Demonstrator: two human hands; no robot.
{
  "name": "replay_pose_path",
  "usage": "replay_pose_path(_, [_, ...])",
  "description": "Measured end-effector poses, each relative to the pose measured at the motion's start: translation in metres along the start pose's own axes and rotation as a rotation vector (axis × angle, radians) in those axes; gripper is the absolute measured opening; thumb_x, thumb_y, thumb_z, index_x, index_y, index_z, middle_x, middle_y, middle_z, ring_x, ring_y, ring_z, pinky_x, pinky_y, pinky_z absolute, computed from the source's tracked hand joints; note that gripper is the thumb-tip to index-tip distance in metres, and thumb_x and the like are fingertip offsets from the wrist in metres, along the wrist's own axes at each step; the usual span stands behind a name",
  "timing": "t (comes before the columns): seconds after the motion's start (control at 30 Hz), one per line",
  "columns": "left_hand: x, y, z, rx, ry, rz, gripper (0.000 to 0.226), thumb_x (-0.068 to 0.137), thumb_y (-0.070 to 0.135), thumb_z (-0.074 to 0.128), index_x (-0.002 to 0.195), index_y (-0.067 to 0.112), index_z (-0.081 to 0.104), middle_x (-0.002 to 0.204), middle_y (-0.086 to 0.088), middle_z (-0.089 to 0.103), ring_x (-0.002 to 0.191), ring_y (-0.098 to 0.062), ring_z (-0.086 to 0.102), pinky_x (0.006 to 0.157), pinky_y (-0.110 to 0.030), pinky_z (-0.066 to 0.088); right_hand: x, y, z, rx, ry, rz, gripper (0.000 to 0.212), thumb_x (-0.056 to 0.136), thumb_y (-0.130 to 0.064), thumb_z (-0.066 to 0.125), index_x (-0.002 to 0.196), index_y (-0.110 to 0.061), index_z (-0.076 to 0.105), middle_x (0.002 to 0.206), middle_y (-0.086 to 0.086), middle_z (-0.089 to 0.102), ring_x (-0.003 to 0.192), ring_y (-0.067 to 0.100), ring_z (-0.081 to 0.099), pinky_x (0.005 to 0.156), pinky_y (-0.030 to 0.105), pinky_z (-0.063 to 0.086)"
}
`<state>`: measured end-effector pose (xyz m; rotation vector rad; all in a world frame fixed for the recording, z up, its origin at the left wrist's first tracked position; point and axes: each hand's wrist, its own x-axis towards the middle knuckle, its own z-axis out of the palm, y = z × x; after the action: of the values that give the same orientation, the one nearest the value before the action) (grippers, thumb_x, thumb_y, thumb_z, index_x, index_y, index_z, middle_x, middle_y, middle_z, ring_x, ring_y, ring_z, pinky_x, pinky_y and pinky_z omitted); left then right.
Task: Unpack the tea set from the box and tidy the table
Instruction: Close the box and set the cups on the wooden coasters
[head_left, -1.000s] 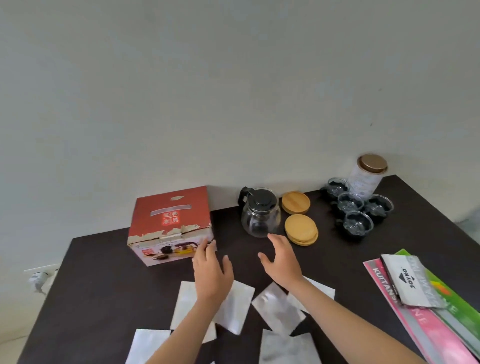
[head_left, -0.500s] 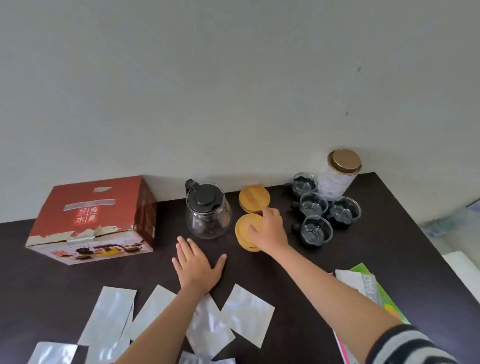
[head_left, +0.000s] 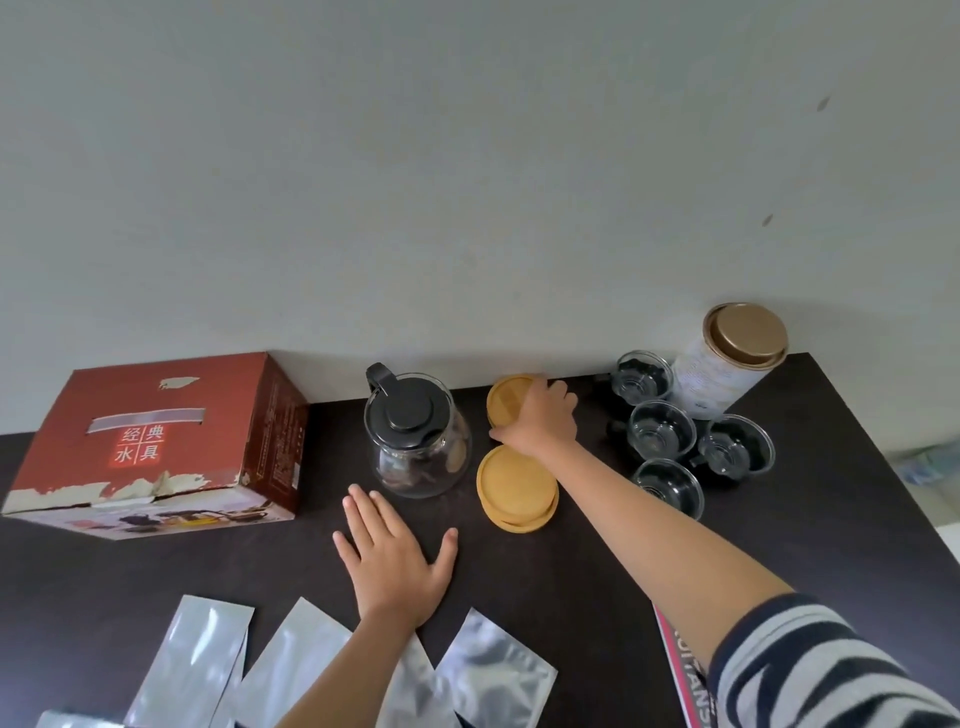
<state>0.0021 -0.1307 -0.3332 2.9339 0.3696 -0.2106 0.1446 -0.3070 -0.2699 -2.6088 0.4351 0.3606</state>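
A red tea-set box (head_left: 171, 441) lies at the back left of the dark table (head_left: 597, 597). A glass teapot with a black lid (head_left: 415, 436) stands near the wall. Two stacks of round wooden coasters sit to its right. My right hand (head_left: 540, 421) grips the far stack (head_left: 506, 402), fingers over its top. The near stack (head_left: 517, 488) lies untouched. Several small glass cups (head_left: 662, 431) cluster further right. My left hand (head_left: 392, 556) rests flat on the table, fingers spread, just in front of the teapot.
A white canister with a gold lid (head_left: 732, 358) stands at the back right by the cups. Several silver foil pouches (head_left: 493, 675) lie along the near edge. A pink printed sheet (head_left: 685, 670) shows under my right sleeve. The wall runs along the table's far edge.
My right hand has moved from the near coaster stack to the far one and closed on it. My left hand stays flat on the table. The view has shifted slightly.
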Motion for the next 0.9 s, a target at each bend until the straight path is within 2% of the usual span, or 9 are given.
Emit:
replay_pose_path(0.13, [0.000,-0.001,0.000,0.002,-0.007,-0.002,0.108,0.077,0.076,0.025,0.145,-0.007,0.019,0.155,-0.026,0.009,0.145,-0.038,0.004,0.111,-0.058,0.017,-0.002,-0.006,0.009,0.000,0.004,-0.031,0.092,0.063,-0.045,0.083,0.133,-0.009,0.034,0.132,0.013,0.038,0.122,0.031,0.035,0.071,0.032,0.042])
replay_pose_path(0.37, [-0.001,-0.001,-0.004,-0.009,-0.005,-0.001,0.108,0.077,0.077,0.021,0.146,-0.005,0.014,0.156,-0.023,0.002,0.145,-0.036,-0.003,0.113,-0.055,0.011,-0.007,-0.015,0.014,0.009,0.007,-0.076,0.101,0.059,-0.056,0.083,0.134,-0.010,0.034,0.133,0.012,0.038,0.122,0.030,0.035,0.070,0.031,0.038])
replay_pose_path(0.53, [-0.002,0.000,-0.006,-0.004,-0.012,-0.006,0.109,0.076,0.078,0.017,0.147,-0.004,0.010,0.157,-0.022,-0.001,0.145,-0.035,-0.006,0.114,-0.054,0.008,-0.010,-0.013,0.007,0.014,-0.006,-0.112,0.101,0.060,-0.055,0.083,0.136,-0.010,0.034,0.137,0.012,0.038,0.125,0.032,0.036,0.082,0.037,0.047])
replay_pose_path(0.67, [-0.002,-0.001,-0.006,-0.010,-0.003,-0.012,0.109,0.076,0.078,0.018,0.147,-0.004,0.012,0.157,-0.022,0.000,0.145,-0.035,-0.004,0.114,-0.054,0.009,-0.010,-0.008,-0.010,0.031,-0.032,-0.117,0.100,0.063,-0.049,0.083,0.138,-0.008,0.033,0.138,0.013,0.039,0.128,0.033,0.037,0.088,0.040,0.046])
replay_pose_path(0.8, [-0.001,-0.001,-0.005,-0.023,0.001,-0.009,0.109,0.076,0.077,0.020,0.147,-0.004,0.012,0.157,-0.022,0.002,0.145,-0.035,-0.003,0.114,-0.055,0.010,-0.005,0.004,-0.030,-0.090,-0.019,-0.118,0.093,0.068,-0.037,0.082,0.138,-0.005,0.031,0.136,0.015,0.040,0.126,0.033,0.038,0.086,0.039,0.046])
replay_pose_path(0.9, [-0.002,-0.001,-0.005,-0.016,0.001,-0.007,0.108,0.076,0.077,0.020,0.147,-0.004,0.013,0.157,-0.022,0.003,0.145,-0.035,-0.002,0.114,-0.055,0.011,-0.003,0.016,-0.041,-0.291,0.016,-0.147,0.081,0.071,-0.033,0.077,0.133,-0.002,0.036,0.133,0.018,0.043,0.123,0.035,0.040,0.093,0.038,0.042])
